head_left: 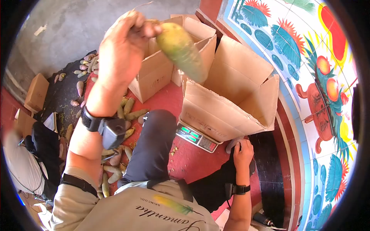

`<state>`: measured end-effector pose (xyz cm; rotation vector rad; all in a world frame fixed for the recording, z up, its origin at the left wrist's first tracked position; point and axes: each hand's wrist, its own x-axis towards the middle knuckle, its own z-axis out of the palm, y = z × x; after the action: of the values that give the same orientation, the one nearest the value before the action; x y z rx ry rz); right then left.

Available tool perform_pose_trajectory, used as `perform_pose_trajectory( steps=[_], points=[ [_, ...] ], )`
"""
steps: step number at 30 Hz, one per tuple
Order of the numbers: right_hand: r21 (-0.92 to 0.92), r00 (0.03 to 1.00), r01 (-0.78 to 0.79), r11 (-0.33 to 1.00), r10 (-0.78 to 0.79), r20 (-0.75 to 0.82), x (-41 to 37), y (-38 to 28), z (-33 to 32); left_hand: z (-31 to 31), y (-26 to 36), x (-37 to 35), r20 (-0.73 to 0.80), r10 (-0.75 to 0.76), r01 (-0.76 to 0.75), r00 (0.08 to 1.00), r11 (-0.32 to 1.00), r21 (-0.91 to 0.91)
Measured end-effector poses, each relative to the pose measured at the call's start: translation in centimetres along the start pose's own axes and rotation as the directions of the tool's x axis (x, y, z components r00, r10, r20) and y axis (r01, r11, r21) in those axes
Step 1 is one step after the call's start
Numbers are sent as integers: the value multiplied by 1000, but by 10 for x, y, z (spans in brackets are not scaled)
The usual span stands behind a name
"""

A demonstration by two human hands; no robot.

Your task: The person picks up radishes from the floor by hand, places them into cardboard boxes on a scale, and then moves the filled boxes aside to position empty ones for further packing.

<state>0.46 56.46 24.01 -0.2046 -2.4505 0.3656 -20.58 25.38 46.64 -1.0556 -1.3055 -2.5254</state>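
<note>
High up at the centre-left, my left hand point(129, 40) pinches a large green radish point(182, 50) by its top end. The radish hangs at a slant, its lower tip in front of the edges of the open cardboard boxes. My right hand point(243, 154) rests on my right knee at the lower right, fingers curled downward, and nothing is visible in them. Between the two, a big open cardboard box point(208, 115) stands on a digital scale point(196, 138) with green lit displays. The bottom of that box is hidden.
More open cardboard boxes point(154, 75) stand behind. Several radishes point(114, 173) lie on the red floor by my left leg, others on a dark sheet point(61, 92). Another person point(27, 165) sits at the far left. A tiled, painted wall point(285, 46) runs along the right.
</note>
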Motion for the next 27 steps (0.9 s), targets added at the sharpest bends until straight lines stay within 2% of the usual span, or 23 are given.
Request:
perform_pose_trajectory(
  steps=[1,3,5,7,9,10,11,13,14,16,17,19,20,21,23,24,25,27],
  points=[
    [4,1000,-6,1000,6,5,0,0,0,10,-6,3,51,31,-29,998,999,-32],
    [5,1000,-16,1000,16,16,-1,1,0,26,-17,8,128,-2,9,992,999,-52],
    [-3,999,-29,1000,29,17,-1,2,1,38,-36,12,158,10,0,987,998,-62],
    [-1,999,-32,999,32,18,-1,1,1,58,-51,7,168,28,-50,985,991,125],
    [3,999,-36,999,36,16,-1,0,0,64,-68,6,282,-7,-82,959,949,304],
    [-3,998,-56,998,56,23,0,0,0,70,-75,1,286,-47,-69,957,921,383],
    [-10,997,-75,997,75,30,0,-1,0,70,-86,-4,307,-116,-8,945,926,377],
    [3,997,-73,997,73,31,0,1,0,64,-106,-10,358,-244,8,902,835,550],
    [15,997,-72,997,71,31,0,1,1,63,-114,-14,355,-244,9,902,835,551],
    [22,997,-71,997,70,37,0,2,1,59,-125,-24,293,-506,185,811,698,692],
    [28,997,-71,997,70,40,0,3,2,56,-130,-27,288,-506,188,813,696,693],
    [24,995,-81,996,80,52,0,4,3,48,-138,-33,305,-541,96,784,590,802],
    [16,994,-96,995,94,60,0,4,3,45,-140,-36,284,-531,47,799,526,849],
    [20,994,-91,996,89,63,1,3,3,39,-147,-39,278,-530,50,801,522,851],
    [15,990,-123,992,122,65,1,2,3,33,-149,-44,359,-504,-154,786,403,902],
    [19,991,-117,993,116,71,2,3,4,31,-151,-48,297,-574,-97,763,352,931],
    [13,989,-126,992,124,74,2,4,6,30,-150,-53,288,-575,-91,765,347,933],
    [10,988,-130,991,129,84,2,5,7,25,-149,-62,379,-401,-164,834,476,864]
  ],
)
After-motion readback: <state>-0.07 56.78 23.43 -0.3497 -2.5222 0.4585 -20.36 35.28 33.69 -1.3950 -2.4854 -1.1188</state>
